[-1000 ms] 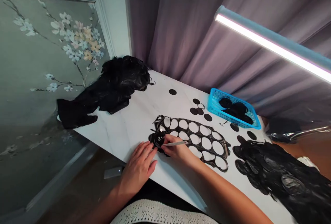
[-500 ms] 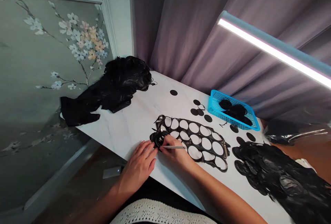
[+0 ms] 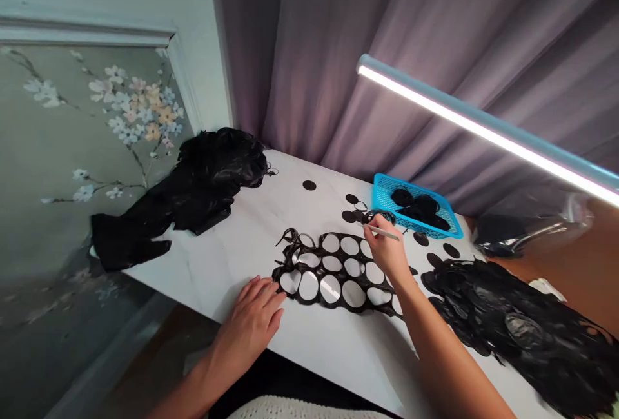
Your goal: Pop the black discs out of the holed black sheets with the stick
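A thin black sheet with rows of round holes (image 3: pixel 342 267) lies on the white tabletop (image 3: pixel 227 238). My left hand (image 3: pixel 258 309) is flat at its left end, fingers stretched out, fingertips touching its edge. Beyond the sheet, my right hand (image 3: pixel 391 253) is closed around silver tweezers (image 3: pixel 385 233). At the hand's far side, by the front left corner of the blue basket (image 3: pixel 452 229), is a bunch of thin black rings (image 3: pixel 382 214); whether the tweezers still grip it is hard to tell. Beside it lie small black discs (image 3: pixel 348 216).
Inside the basket are several black bundles (image 3: pixel 425 205). A black heap of thin material (image 3: pixel 213 174) covers the back left of the table, and a second black pile (image 3: pixel 522 329) spreads at the right. A lit tube lamp (image 3: pixel 464 119) hangs over the back right.
My right hand has moved away from the sheet's left end to the basket, carrying the black rings with the tweezers. My left hand stays at the sheet's edge. The view has shifted.
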{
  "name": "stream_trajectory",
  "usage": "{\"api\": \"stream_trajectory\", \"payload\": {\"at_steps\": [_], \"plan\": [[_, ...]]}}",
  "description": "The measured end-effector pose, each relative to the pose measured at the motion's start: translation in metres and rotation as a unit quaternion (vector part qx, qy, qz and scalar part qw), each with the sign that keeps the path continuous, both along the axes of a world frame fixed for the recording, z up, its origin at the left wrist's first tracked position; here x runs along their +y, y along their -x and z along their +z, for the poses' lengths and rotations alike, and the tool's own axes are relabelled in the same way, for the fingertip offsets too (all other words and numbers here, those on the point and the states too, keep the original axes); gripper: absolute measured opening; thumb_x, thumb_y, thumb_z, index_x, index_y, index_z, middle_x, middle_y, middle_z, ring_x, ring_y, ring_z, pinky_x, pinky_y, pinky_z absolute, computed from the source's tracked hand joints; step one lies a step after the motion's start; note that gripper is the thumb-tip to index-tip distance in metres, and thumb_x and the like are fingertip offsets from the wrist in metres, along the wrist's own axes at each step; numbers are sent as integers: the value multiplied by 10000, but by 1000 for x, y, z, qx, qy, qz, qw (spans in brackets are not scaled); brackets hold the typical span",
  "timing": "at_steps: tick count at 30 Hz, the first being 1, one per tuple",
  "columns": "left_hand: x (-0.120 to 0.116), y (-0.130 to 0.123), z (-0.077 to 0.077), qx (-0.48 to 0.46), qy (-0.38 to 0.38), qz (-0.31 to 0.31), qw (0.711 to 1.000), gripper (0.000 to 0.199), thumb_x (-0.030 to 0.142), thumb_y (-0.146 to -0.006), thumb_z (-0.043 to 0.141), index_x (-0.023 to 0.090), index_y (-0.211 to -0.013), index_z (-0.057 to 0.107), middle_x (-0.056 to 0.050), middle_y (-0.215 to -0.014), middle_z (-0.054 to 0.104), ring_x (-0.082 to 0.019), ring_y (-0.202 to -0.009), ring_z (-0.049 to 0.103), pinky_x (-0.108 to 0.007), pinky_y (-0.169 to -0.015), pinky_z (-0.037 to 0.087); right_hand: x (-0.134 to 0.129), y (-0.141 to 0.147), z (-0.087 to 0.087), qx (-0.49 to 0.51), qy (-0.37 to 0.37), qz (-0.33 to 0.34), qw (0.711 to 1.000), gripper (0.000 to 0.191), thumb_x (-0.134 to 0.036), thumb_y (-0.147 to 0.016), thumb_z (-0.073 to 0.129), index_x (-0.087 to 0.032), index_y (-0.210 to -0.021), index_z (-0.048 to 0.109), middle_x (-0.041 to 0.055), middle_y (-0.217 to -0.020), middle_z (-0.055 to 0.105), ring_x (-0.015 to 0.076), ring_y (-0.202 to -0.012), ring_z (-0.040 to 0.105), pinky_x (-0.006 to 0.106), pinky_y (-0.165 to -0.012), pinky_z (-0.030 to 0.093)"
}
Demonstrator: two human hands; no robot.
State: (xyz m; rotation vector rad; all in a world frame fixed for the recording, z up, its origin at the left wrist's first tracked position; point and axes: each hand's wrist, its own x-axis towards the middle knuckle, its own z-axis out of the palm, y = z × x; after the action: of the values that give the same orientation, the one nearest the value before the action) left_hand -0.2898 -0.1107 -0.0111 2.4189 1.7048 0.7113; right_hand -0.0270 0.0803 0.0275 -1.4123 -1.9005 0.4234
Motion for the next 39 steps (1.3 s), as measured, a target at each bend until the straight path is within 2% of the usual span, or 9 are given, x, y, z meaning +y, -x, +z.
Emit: {"api": "stream_trajectory", "payload": {"at_steps": [3,8,11,13,15,20,25,31,39], "plan": [[31,-4,22,-94,47,-20,994,205,193,-931,481,225,-1060,637,-53,-1067,610,-229,-1057,571,-435,-988,457,-5,-14,16,125,189,115,967,275,-320,-805,601,-212,-650,400,-31,-638,470,119,-559,420,261,-524,362],[99,-45,65,-262,195,-131,936,724,163,-815,550,287,-1484,300,-85,-1456,397,-258,-1310,415,-427,-1090,357,-36,-11,36,322,426,239,811,345,-374,-743,732,-206,-732,431,12,-737,613,137,-631,585,174,-382,345],[132,-73,76,-383,368,-248,810,846,118,-723,546,293,-1500,261,-80,-1322,514,-209,-1072,576,-377,-954,441,-45,-21,46,391,457,260,755,371,-354,-718,781,-203,-764,445,11,-754,606,147,-667,635,141,-336,322],[146,-89,77,-457,456,-293,705,880,99,-673,561,283,-1489,287,-38,-1102,599,-164,-893,599,-320,-843,452,-46,-34,50,425,451,242,746,381,-328,-701,805,-195,-755,452,-12,-747,576,96,-567,582,136,-325,332],[155,-105,76,-498,504,-290,643,854,95,-675,592,275,-1469,336,8,-911,607,-143,-829,583,-283,-801,425,-46,-49,49,452,443,213,744,381,-320,-698,813,-188,-753,460,-23,-738,563,51,-490,503,131,-319,323],[171,-147,72,-517,536,-155,650,501,189,-784,683,195,-1274,579,-26,-876,661,-133,-834,588,-244,-758,421,-44,-87,32,525,410,142,732,390,-302,-711,812,-185,-720,440,1,-749,606,63,-568,524,131,-377,331],[190,-179,57,-538,533,-110,644,314,207,-753,722,145,-1058,681,-54,-903,677,-142,-806,619,-263,-767,483,-40,-115,8,603,377,83,698,378,-246,-696,824,-176,-678,453,-31,-721,589,91,-727,585,228,-692,498],[203,-183,59,-547,594,-103,582,301,160,-783,666,101,-1078,666,-105,-963,685,-188,-810,661,-421,-902,521,-40,-132,-4,642,369,89,666,377,-267,-693,823,-181,-691,457,36,-954,685,173,-941,659,372,-949,450],[206,-181,65,-579,635,-100,501,378,342,-987,422,87,-1169,632,-155,-1160,653,-241,-994,652,-520,-997,461,-46,-138,2,650,359,104,662,350,-273,-739,783,-188,-698,446,54,-1020,691,194,-987,666,421,-1035,420]]}}
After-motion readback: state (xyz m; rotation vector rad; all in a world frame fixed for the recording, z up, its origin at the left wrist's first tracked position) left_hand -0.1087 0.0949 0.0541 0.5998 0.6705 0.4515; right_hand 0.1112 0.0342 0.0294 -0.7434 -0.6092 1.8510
